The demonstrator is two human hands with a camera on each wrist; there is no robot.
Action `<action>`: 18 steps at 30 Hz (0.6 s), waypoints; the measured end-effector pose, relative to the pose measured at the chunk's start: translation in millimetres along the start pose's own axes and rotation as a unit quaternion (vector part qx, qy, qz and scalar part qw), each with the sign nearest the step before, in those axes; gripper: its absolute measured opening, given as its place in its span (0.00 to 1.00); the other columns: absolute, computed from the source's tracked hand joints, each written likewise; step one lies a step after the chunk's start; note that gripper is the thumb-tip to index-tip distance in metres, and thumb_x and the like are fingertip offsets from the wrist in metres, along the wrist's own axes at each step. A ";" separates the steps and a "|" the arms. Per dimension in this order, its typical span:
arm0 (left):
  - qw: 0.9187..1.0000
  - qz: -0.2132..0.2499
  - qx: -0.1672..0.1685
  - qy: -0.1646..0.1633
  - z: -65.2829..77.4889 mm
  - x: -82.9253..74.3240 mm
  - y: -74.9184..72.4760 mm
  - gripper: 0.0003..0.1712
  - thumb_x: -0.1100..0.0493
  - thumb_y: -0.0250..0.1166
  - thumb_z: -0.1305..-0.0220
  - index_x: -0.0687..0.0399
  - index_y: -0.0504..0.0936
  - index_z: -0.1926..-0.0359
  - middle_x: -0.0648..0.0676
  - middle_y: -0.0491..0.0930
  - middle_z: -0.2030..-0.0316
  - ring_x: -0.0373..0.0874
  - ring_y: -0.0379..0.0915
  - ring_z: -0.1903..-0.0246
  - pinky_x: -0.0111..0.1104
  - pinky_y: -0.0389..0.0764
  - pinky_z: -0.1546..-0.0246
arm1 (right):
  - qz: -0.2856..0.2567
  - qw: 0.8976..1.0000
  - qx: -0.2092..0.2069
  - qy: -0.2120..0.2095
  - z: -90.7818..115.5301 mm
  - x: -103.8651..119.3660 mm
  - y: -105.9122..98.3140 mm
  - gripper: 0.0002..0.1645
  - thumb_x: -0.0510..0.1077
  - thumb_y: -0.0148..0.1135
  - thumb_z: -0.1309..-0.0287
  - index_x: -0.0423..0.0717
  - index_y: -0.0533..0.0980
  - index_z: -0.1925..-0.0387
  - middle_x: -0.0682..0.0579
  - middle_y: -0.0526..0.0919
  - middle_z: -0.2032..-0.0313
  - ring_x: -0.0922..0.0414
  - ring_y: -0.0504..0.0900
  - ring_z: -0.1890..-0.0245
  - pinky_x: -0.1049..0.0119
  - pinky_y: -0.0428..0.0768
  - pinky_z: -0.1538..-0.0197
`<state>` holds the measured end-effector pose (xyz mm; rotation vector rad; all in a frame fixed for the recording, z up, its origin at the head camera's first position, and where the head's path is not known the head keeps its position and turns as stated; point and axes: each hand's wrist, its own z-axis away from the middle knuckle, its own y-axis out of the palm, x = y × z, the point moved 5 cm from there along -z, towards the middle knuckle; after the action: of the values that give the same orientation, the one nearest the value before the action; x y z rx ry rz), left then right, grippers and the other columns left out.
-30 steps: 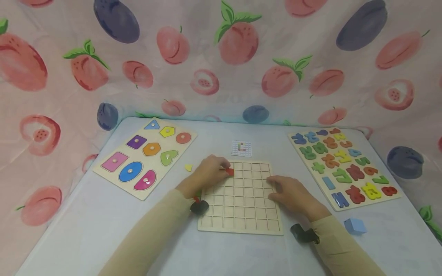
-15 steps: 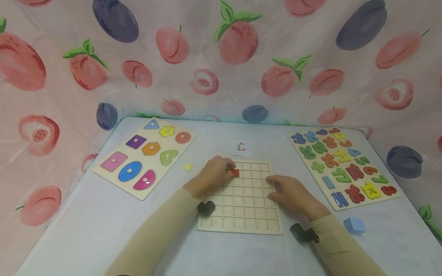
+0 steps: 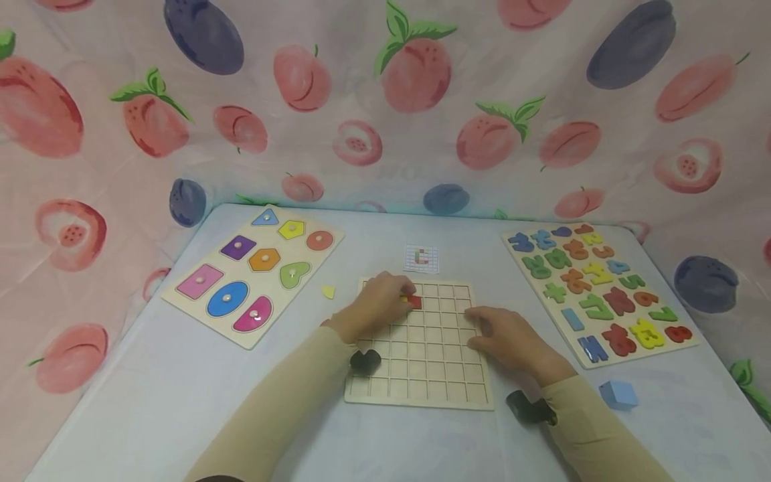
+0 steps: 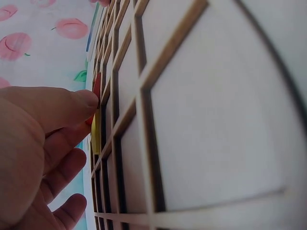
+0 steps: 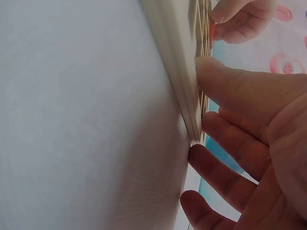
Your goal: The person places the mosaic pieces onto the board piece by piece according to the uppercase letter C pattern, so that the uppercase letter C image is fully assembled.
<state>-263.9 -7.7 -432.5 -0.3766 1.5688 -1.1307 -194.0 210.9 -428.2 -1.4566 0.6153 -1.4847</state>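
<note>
sleeves: beige (image 3: pixel 268 422), nearest the camera, reaching in over the white tabletop (image 3: pixel 458 448)
blue block: (image 3: pixel 618 395) sat beside the right forearm, untouched; seemingly parked out of the way
grid board: (image 3: pixel 418 369) mid-table, square cells split by raised ridges; left cells partly covered by arm; likely centred so both hands could reach
right hand: (image 3: pixel 507 338) relaxed, thumb and forefinger apart, tips touching board's right edge; nothing gripped, probably steadying it
left hand: (image 3: pixel 378 306) pinched red piece between thumb and forefinger, other fingers loosely bent; fingertip hold probably suited the small cells
red piece: (image 3: pixel 415 302) second row from far edge, about middle column; seated in a cell or just above, couldn't tell
yellow piece: (image 4: pixel 96 136) right against the red; joined or separate, couldn't tell
loose yellow piece: (image 3: pixel 328 292) on tabletop, between grid board and shape board
shape board: (image 3: pixel 260 284) angled at left, held nine knobbed shapes (image 3: pixel 227 299)
number board: (image 3: pixel 572 299) angled at right, held coloured numerals and symbols (image 3: pixel 649 333)
card: (image 3: pixel 421 259) just beyond grid board, printed coloured squares; likely put there for easy viewing
backdrop: (image 3: pixel 409 150) peach-print cloth, farthest back
</note>
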 end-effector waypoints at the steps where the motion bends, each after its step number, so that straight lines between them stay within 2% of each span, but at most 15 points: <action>1: 1.000 0.000 0.002 -0.002 0.0 0.0 0.6 0.17 0.57 0.66 0.35 0.52 0.84 0.46 0.48 0.78 0.55 0.43 0.69 0.53 0.37 0.73 0.44 | 0.000 1.000 0.000 0.000 0.0 0.2 0.1 0.34 0.42 0.69 0.43 0.37 0.73 0.35 0.38 0.73 0.35 0.37 0.66 0.33 0.42 0.62 0.32; 9: 1.000 -0.013 -0.003 0.015 0.1 -3.6 0.2 0.18 0.61 0.65 0.37 0.54 0.84 0.46 0.50 0.80 0.53 0.45 0.71 0.51 0.39 0.72 0.42 | 0.002 1.000 -0.001 0.000 0.7 1.5 0.2 0.33 0.43 0.69 0.43 0.38 0.73 0.36 0.38 0.74 0.36 0.37 0.66 0.33 0.42 0.62 0.32; 18: 0.999 -0.027 0.001 0.026 -0.3 -7.4 -0.5 0.18 0.60 0.66 0.36 0.55 0.83 0.45 0.51 0.82 0.53 0.45 0.71 0.49 0.38 0.72 0.42 | 0.006 1.000 -0.004 -0.004 0.6 1.6 -0.1 0.33 0.42 0.69 0.43 0.38 0.73 0.36 0.38 0.74 0.36 0.37 0.67 0.33 0.42 0.63 0.33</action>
<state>-261.8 -2.3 -427.8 -0.3944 1.6115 -1.1917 -193.2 209.8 -427.2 -1.4623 0.6242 -1.4687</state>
